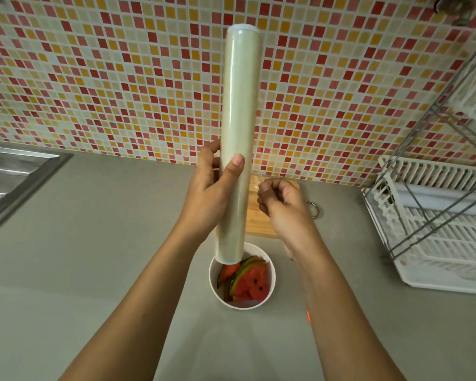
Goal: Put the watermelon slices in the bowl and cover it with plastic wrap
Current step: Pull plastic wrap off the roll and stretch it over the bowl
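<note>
Two hands: both mid-frame, raised above the bowl, working one roll.
Roll: plastic wrap, long axis running from top centre of the frame down to the bowl's upper rim; lower end overlaps that rim in this view, height above it unclear.
Left hand: wrapped round the roll's lower third, thumb across the front, fingers behind; forearm enters from lower left.
Right hand: just right of the roll, fingers curled narrow, thumb and forefinger pinched at what looks like the film's free edge; a faint clear sheet seems to run up the roll's right side, too thin to be sure.
Bowl: white, on the grey counter, lower centre, below and between both wrists.
Slices: watermelon, already inside the bowl, rinds up-left.
Board: wooden, behind the bowl, partly hidden by the hands.
Rack: white dish rack, right edge.
Sink: left edge.
Key relation: film must draw rightward, across the roll's axis; right hand is placed for it, left anchors.
Stage, judged: filling done, covering not yet begun.
</note>
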